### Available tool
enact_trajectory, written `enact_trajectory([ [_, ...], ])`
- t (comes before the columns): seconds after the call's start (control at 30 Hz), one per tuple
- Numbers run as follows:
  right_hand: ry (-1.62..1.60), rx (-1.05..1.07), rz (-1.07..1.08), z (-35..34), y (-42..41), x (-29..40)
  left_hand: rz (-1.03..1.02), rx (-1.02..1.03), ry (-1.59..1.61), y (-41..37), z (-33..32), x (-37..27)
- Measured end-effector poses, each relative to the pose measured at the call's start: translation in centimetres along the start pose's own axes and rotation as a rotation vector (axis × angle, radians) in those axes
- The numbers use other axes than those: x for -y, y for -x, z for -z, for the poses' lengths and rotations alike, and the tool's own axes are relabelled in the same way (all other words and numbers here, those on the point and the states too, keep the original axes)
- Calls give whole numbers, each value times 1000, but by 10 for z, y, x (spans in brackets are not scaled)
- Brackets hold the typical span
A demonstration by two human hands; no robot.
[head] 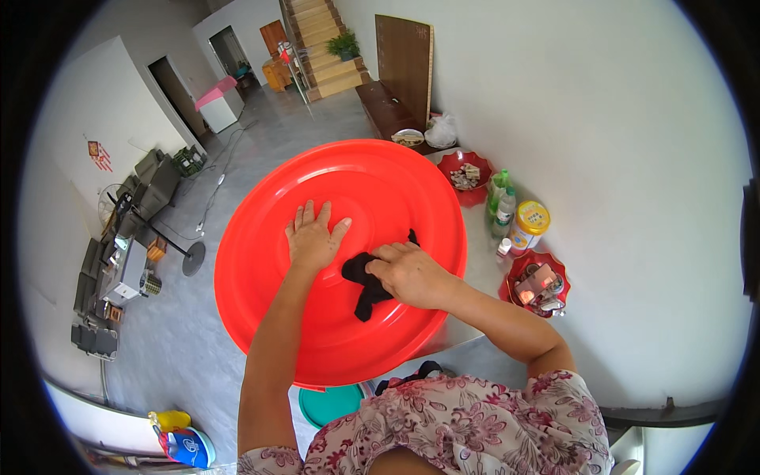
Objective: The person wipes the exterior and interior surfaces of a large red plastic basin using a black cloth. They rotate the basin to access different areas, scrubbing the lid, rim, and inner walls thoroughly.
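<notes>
A large round red plastic lid (380,163) with raised rings spreads out before me, partly over a light-topped table (469,323). My left hand (314,237) rests flat near its middle, fingers apart and holding nothing. To the right of it, my right hand (409,273) grips a crumpled black cloth (371,303) against the red surface. Loose ends of the cloth stick out beyond the fingers on both sides. My right palm and the cloth under it are hidden.
Along the wall stand two red scalloped bowls (442,163) of small items, plastic bottles (504,211) and a yellow-lidded tin (531,222). A teal lid (329,404) shows below the red rim. A standing fan (193,258) and cables (219,193) occupy the floor at left.
</notes>
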State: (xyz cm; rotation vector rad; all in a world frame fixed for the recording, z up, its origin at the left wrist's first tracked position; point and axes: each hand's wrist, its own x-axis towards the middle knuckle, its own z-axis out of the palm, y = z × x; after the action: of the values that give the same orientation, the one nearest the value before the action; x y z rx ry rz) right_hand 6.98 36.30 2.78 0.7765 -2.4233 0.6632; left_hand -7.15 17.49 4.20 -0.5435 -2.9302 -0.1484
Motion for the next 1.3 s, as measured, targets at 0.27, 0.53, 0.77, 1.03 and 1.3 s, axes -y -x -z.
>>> enact_trajectory([
  [0.27,-32,8,-1,0,-1,2,-3,4,-1,3,3,0],
  [0.53,-27,-1,-6,1,0,3,-34,-32,15,4,1,1],
  [0.77,-45,-22,9,0,0,1,-21,-35,19,6,2,-1],
  [1.03,-52,7,-7,3,-1,4,-27,-53,6,7,0,2],
  [1.3,-56,96,-66,10,-1,7,-28,-67,41,5,-4,2],
])
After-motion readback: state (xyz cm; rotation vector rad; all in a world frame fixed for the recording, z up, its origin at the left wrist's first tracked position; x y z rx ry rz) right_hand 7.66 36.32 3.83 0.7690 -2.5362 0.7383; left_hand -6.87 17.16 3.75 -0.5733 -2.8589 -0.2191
